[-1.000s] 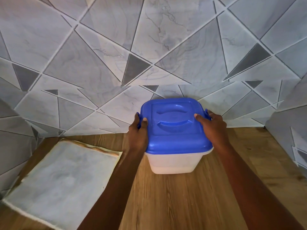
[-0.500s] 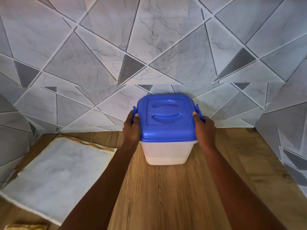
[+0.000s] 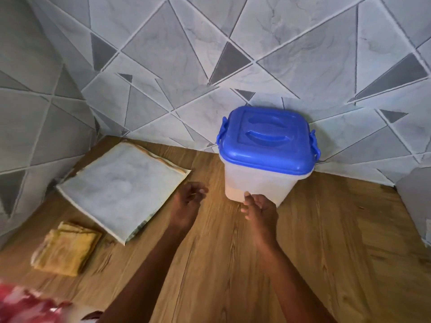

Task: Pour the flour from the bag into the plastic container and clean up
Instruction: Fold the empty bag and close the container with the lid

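The translucent plastic container [image 3: 258,183] stands on the wooden counter against the tiled wall, closed with its blue lid [image 3: 267,138], side latches up. My left hand [image 3: 186,203] hovers over the counter to the container's lower left, fingers loosely curled, holding nothing. My right hand [image 3: 261,210] is just in front of the container's near bottom corner, fingers relaxed, thumb close to the wall of the box; contact is unclear. A red and white thing [image 3: 25,304], blurred, lies at the bottom left corner; I cannot tell whether it is the flour bag.
A flat grey marbled board [image 3: 121,187] lies on the counter at the left. A folded yellow cloth [image 3: 65,250] sits in front of it. Tiled walls close the counter at the back, left and right. The wooden counter [image 3: 326,241] stretches to the right of my arms.
Both hands let go of the container's lid and drew back toward me. The container now stands by the wall. The view swung left and down, showing the yellow cloth and the red thing.
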Tool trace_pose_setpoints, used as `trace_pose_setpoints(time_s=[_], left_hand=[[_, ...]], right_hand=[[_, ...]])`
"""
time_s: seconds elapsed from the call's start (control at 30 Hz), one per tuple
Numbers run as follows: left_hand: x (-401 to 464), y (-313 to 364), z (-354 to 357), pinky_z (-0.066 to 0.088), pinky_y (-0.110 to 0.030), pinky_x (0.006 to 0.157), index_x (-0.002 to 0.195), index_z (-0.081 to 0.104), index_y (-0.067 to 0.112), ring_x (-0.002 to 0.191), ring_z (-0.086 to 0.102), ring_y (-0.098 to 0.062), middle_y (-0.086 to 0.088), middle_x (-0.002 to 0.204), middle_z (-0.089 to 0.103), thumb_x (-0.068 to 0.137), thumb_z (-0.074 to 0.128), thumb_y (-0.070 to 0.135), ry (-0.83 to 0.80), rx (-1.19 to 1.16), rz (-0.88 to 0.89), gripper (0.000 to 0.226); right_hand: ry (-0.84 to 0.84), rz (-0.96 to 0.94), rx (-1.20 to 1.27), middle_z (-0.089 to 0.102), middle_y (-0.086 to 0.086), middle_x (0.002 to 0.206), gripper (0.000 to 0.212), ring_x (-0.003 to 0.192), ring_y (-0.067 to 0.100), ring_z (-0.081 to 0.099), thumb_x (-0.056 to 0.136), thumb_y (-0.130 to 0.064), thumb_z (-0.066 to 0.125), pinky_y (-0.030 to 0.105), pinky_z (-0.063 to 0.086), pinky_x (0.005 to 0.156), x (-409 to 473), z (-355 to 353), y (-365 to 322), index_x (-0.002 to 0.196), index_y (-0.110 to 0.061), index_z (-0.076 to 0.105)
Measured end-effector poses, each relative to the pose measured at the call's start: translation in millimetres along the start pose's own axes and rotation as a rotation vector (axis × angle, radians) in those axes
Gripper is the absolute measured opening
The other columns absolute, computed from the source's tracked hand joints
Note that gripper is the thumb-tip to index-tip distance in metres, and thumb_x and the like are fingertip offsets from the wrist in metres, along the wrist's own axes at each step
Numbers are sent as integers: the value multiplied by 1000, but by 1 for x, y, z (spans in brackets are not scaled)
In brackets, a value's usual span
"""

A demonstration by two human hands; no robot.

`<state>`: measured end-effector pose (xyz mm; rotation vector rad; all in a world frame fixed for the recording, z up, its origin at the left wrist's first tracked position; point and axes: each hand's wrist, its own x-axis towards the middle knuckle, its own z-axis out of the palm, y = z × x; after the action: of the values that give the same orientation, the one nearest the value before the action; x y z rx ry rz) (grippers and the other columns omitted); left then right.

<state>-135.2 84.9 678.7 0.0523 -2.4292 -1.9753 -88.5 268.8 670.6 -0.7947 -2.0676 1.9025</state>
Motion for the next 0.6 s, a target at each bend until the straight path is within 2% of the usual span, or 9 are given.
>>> trace_pose_setpoints(time_s=[0.1, 0.23, 0.3, 0.33, 0.4, 0.5, 0.6], left_hand=[[-1, -16, -35, 57, -43, 74, 89, 71, 22, 92, 72, -21, 0, 99, 76, 98, 57, 5, 7, 20, -54, 24], [24, -41, -101, 50, -29, 74, 88, 73, 16, 87, 70, -17, 1, 92, 76, 93, 59, -3, -4, 119, -57, 24], [45, -54, -137, 51, -34, 75, 89, 73, 11, 85, 69, -18, 0, 93, 76, 91, 57, -6, -2, 176, -76, 23], [57, -63, -155, 52, -36, 76, 90, 73, 9, 86, 70, -20, -2, 93, 75, 89, 56, -8, 8, 221, -76, 24], [83, -83, -196, 53, -34, 78, 90, 72, 8, 89, 71, -24, -4, 94, 74, 85, 56, -12, 6, 340, -54, 26], [120, -116, -252, 53, -33, 91, 101, 73, 10, 99, 71, -26, -5, 107, 73, 86, 64, -7, 56, 469, -23, 23], [156, -141, -302, 46, -34, 101, 114, 69, 13, 118, 61, -28, -9, 127, 65, 87, 71, 5, 89, 618, -61, 28]], right_hand=[[-139, 29, -113, 77, 3, 96, 23, 77, 13, 76, 94, -30, 69, 36, 61, 76, -1, 34, 13, 104, -9, 71], [-245, 92, -166, 76, 6, 98, 19, 76, 10, 76, 93, -21, 69, 23, 58, 61, -3, 103, 28, 106, -7, 69], [-273, 97, -201, 75, 5, 98, 21, 76, 9, 75, 92, -23, 71, 17, 53, 55, -6, 139, 34, 106, -7, 69], [-282, 106, -228, 75, 6, 98, 22, 76, 10, 75, 92, -25, 71, 19, 53, 55, -8, 157, 37, 104, -7, 69], [-269, 120, -261, 75, 8, 96, 16, 76, 14, 76, 90, -24, 73, 29, 57, 60, -10, 196, 48, 96, -11, 67], [-260, 94, -369, 75, 8, 90, 10, 80, 20, 75, 87, -22, 74, 46, 61, 77, -9, 241, 67, 88, -14, 67], [-241, 108, -471, 74, 6, 91, 21, 82, 22, 74, 86, -27, 78, 45, 60, 80, -9, 274, 78, 95, -11, 69]])
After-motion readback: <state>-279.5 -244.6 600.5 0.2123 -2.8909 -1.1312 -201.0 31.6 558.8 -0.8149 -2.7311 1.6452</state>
